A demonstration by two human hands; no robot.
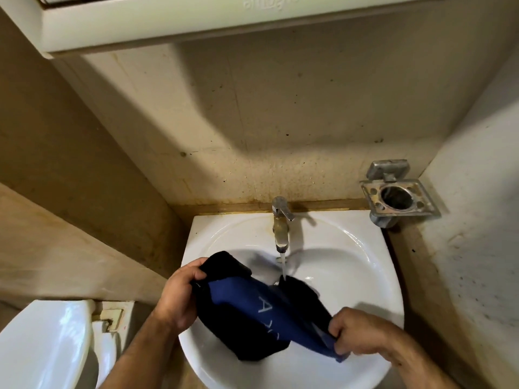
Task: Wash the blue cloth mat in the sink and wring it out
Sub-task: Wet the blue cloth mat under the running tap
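Observation:
The blue cloth mat (247, 307), blue with white lettering and dark, wet-looking edges, hangs stretched over the white sink (351, 248). My left hand (179, 293) grips its upper left end at the sink's left rim. My right hand (356, 332) grips its lower right end near the front of the basin. Water runs from the tap (281, 220) in a thin stream onto the mat's far edge.
A metal cup and toothbrush holder (398, 193) is fixed to the wall at the sink's right. A white toilet lid (47, 341) sits at the lower left. A white cabinet (168, 21) overhangs above. Stained walls close in on both sides.

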